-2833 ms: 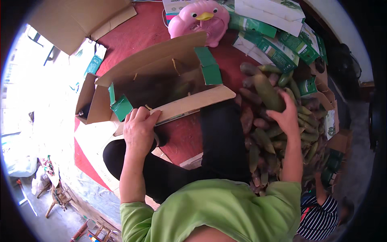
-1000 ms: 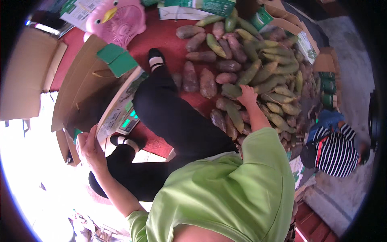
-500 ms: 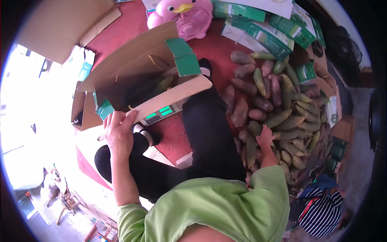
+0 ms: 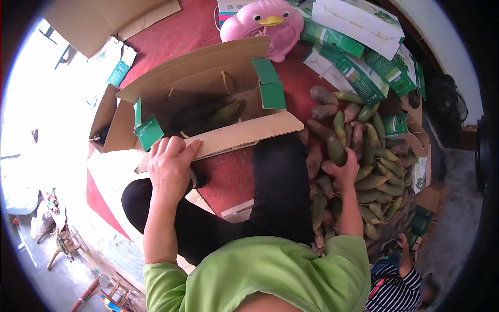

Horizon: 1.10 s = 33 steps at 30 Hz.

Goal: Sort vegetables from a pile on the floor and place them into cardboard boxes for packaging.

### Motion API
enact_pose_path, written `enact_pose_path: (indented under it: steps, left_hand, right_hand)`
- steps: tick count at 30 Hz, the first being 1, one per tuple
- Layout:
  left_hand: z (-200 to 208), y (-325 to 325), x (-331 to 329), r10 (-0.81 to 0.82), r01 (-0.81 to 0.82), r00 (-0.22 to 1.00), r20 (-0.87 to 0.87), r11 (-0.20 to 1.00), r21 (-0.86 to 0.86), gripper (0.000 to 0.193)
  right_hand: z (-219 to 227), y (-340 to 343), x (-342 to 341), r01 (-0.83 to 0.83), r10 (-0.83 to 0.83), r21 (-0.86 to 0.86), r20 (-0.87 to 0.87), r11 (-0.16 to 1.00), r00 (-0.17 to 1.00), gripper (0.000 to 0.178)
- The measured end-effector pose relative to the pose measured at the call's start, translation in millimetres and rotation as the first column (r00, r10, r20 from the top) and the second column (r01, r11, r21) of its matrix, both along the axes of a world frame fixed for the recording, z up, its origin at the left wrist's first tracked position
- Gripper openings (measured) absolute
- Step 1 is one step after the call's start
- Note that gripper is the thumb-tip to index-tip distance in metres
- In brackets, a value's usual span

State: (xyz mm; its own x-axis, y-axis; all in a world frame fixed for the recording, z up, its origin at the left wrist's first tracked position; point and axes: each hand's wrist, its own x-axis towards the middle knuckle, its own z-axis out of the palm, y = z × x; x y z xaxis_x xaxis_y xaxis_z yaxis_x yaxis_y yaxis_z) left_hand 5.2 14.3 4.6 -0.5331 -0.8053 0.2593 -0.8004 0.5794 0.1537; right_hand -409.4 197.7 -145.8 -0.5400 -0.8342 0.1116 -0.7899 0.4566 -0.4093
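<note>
Left hand lies flat on the near flap of the open brown cardboard box, fingers spread, holding nothing. Right hand, at 3 o'clock from the box, has its fingers closed around one elongated green-purple fruit atop the heap of like fruits on the red floor mat.

pink bird-shaped fan at top, on red floor mat; green-and-white flat cartons stacked to its right; plain cardboard sheet at upper left; seated person in striped shirt at lower right.
</note>
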Motion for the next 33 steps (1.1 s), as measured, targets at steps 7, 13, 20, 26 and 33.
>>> enact_pose_path:
  steps: [7,13,20,26,33]
  left_hand:
    - [-2,-1,-1,-0.024,0.024,1.0,-0.014,1.0,0.001,0.029]
    - [1,-3,1,-0.035,0.035,0.999,-0.034,0.999,-0.012,0.026]
    - [-1,-3,4,-0.042,0.041,0.998,-0.048,0.999,-0.01,0.022]
    - [0,-4,5,-0.048,0.048,0.998,-0.042,0.999,-0.003,0.021]
    - [2,-4,4,-0.055,0.056,0.998,-0.042,0.998,0.012,0.023]
  right_hand:
    - [174,-126,65,-0.301,0.355,-0.396,0.07,0.867,0.932,0.057]
    - [256,-198,141,-0.426,0.764,-0.695,0.282,0.579,0.58,0.066]
    - [213,-251,213,-0.532,0.781,-0.572,0.477,0.624,0.403,0.067]
    - [152,-263,228,-0.634,0.724,-0.366,0.461,0.681,0.513,0.074]
    - [146,-266,203,-0.626,0.606,-0.222,0.615,0.747,0.504,0.072]
